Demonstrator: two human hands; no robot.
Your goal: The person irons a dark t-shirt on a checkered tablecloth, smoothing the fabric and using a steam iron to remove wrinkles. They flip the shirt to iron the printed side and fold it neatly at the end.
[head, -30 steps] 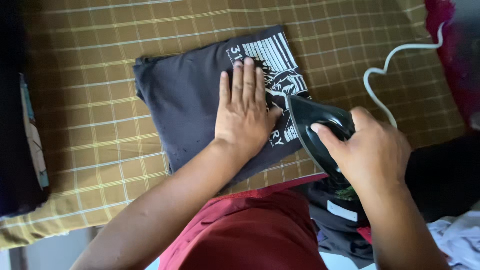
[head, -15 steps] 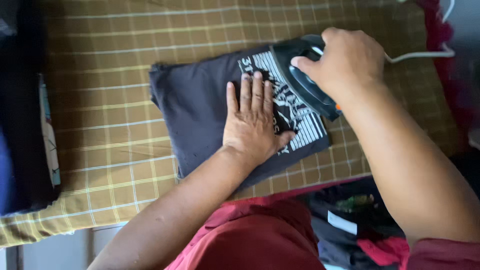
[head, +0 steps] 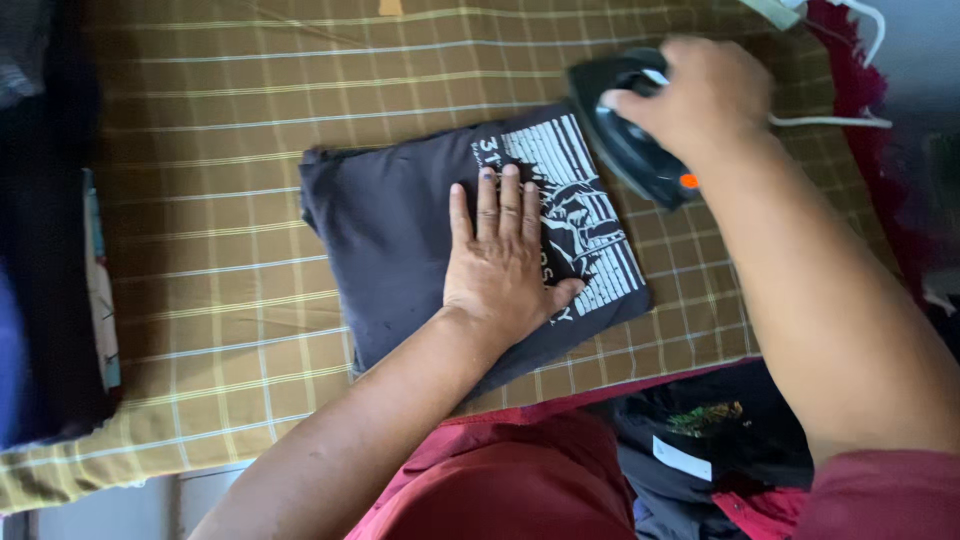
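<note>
Fingers of your left hand (head: 505, 265) lie flat and close together on the folded dark grey T-shirt (head: 400, 240), which rests on the checked yellow cloth (head: 220, 150). Your right hand (head: 705, 100) grips the black iron (head: 630, 135) at the shirt's far corner.

Single head-worn view, looking steeply down at the checked cloth (head: 230, 150), close in. Frames both forearms, folded dark shirt (head: 400, 240) mid-frame, lap at bottom edge. No second view.
</note>
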